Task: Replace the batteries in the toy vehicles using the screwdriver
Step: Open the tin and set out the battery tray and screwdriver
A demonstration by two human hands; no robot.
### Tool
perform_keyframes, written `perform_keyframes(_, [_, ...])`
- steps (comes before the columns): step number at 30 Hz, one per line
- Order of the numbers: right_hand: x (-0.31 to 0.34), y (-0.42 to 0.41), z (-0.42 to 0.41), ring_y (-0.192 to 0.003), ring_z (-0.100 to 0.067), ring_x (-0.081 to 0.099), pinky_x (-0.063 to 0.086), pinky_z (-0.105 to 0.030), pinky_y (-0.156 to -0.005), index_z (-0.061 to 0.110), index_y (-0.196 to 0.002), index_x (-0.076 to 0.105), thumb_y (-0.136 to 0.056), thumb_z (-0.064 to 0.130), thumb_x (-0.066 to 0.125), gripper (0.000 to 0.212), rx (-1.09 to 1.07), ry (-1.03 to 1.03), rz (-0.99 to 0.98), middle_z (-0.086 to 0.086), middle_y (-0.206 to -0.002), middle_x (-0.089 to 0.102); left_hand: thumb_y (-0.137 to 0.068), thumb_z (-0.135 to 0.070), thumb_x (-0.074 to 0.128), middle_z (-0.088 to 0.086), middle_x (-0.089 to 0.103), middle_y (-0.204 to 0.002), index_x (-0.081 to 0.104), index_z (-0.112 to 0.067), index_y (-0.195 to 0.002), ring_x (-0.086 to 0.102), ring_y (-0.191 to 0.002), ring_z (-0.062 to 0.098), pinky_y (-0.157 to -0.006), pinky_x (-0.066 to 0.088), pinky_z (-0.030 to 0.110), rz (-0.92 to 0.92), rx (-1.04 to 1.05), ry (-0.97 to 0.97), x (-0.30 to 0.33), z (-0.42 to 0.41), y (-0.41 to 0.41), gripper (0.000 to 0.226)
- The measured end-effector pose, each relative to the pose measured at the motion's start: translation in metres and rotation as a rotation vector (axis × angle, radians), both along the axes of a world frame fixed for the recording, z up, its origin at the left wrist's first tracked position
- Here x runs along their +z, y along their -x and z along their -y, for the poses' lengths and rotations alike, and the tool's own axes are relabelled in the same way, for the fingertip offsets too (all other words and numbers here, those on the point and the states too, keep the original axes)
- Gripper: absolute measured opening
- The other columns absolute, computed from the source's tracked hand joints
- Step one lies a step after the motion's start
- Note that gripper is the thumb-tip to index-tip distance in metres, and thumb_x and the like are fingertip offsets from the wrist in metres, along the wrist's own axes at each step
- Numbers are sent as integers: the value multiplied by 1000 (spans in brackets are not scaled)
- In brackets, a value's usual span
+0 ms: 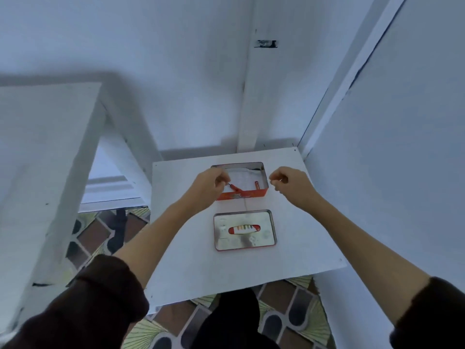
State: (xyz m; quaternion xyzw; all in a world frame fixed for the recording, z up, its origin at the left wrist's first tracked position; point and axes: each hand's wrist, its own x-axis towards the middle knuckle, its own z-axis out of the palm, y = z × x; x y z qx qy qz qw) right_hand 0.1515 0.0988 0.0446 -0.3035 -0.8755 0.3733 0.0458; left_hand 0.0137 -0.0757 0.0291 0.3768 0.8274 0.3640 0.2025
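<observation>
An open orange tin (251, 193) stands at the back of a small white table (188, 260). Inside it lie a small red-handled screwdriver (235, 188) and an orange battery (257, 184). My left hand (210, 186) reaches over the tin's left edge and pinches the metal tip of the screwdriver. My right hand (289, 183) hovers by the tin's right edge with its fingers curled and thumb against forefinger; nothing shows between them. The tin's lid (221, 238) lies upside down nearer to me, with a red and white toy vehicle (244, 229) in it.
White walls close in the table at the back and right. A taller white shelf unit (50, 159) stands to the left. Patterned floor tiles (289, 311) show below the table's front edge. A thin white thread (245, 204) lies between tin and lid.
</observation>
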Motion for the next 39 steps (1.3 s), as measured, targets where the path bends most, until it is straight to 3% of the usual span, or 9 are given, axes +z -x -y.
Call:
perform_keyframes(9, [-70, 70, -80, -81, -14, 52, 36, -8, -59, 6, -94, 61, -87, 2, 52, 13, 74, 79, 172, -2, -90, 58, -92, 7, 45, 7, 58, -93, 59, -7, -93, 53, -80, 17, -67, 45, 16, 308, 221, 77, -81, -69, 54, 20])
perform_keyframes(12, [-99, 93, -101, -83, -17, 56, 42, -16, -64, 6, -94, 62, -89, 1, 48, 15, 77, 114, 205, -5, -93, 59, -92, 10, 42, 4, 56, -86, 58, -5, -93, 53, -70, 12, -56, 44, 7, 406, 325, 70, -105, -89, 74, 22])
perform_keyframes(16, [-146, 111, -120, -89, -26, 62, 51, -29, -77, 10, -88, 60, -87, -1, 49, 15, 37, 181, 274, -13, -99, 63, -93, 8, 42, 5, 59, -89, 59, 2, -96, 56, -71, 10, -63, 46, 11, 468, 478, 64, -145, -100, 82, 18])
perform_keyframes(22, [-210, 135, -129, -77, -15, 53, 38, -1, -49, 0, -98, 63, -89, -2, 46, 20, 192, 129, 357, -14, -100, 63, -93, 8, 46, 10, 64, -94, 61, -3, -94, 63, -80, 15, -70, 53, 16, 535, 661, 1, -198, -97, 82, 19])
perform_keyframes(24, [-223, 139, -131, -73, -20, 54, 40, -4, -49, -5, -95, 63, -89, -6, 41, 23, 229, 78, 336, -18, -96, 63, -92, 9, 47, 8, 65, -91, 62, -3, -95, 64, -78, 12, -69, 53, 15, 541, 687, -30, -207, -97, 79, 20])
perform_keyframes(26, [-235, 142, -130, -79, -31, 59, 46, -21, -58, -7, -94, 61, -87, -11, 39, 23, 283, 15, 338, -22, -96, 62, -92, 10, 47, 3, 66, -88, 63, -3, -96, 65, -78, 11, -69, 53, 14, 535, 708, -51, -213, -97, 78, 21])
perform_keyframes(28, [-243, 147, -128, -88, -34, 58, 41, -32, -62, -7, -100, 57, -85, -13, 38, 25, 372, -97, 396, -23, -100, 59, -91, 9, 48, 1, 67, -87, 64, -4, -95, 65, -81, 14, -75, 53, 20, 523, 743, -61, -217, -97, 78, 20])
perform_keyframes(34, [-263, 160, -119, -101, -27, 58, 44, -28, -70, -6, -123, 41, -87, -6, 50, 37, 434, -299, 566, -18, -115, 56, -92, 4, 48, 11, 69, -99, 65, -12, -92, 67, -98, 24, -94, 52, 39, 482, 831, -68, -225, -103, 79, 23])
perform_keyframes(39, [-274, 165, -114, -96, -28, 58, 48, -32, -76, -2, -110, 49, -85, -4, 55, 26, 382, -213, 485, -15, -104, 59, -94, 1, 49, 8, 69, -106, 65, -8, -106, 65, -98, 13, -94, 51, 30, 424, 930, -54, -229, -114, 71, 21])
